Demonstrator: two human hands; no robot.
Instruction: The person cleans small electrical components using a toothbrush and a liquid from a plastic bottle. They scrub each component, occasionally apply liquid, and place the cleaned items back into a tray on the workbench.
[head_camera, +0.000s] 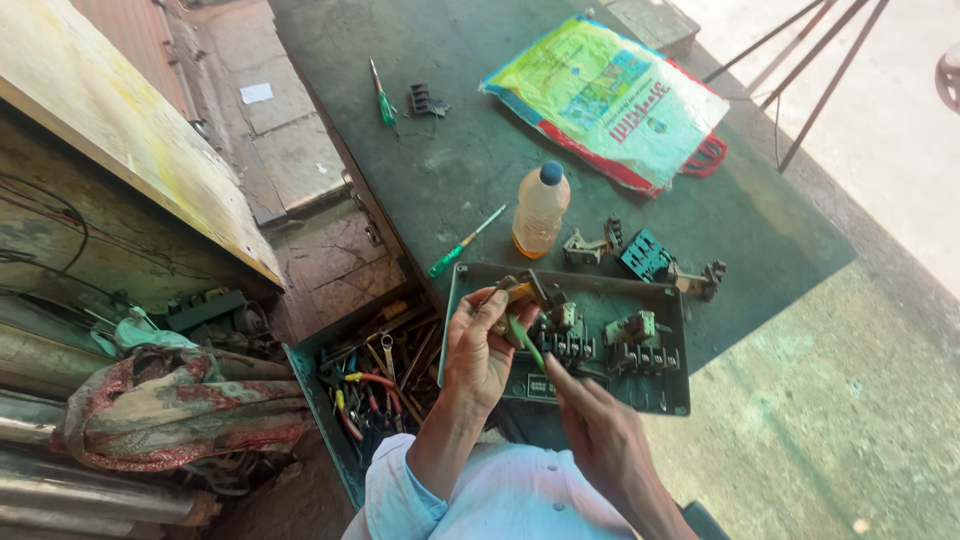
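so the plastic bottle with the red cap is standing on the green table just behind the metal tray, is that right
Not quite: the cap is blue, not red. The head view shows the plastic bottle standing on the green table just behind the metal tray, as you said.

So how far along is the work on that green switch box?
Several switch parts already lie loose on the table. The left hand holds a small metal part; the right hand works a green-handled screwdriver on it. Terminal blocks remain inside the switch box.
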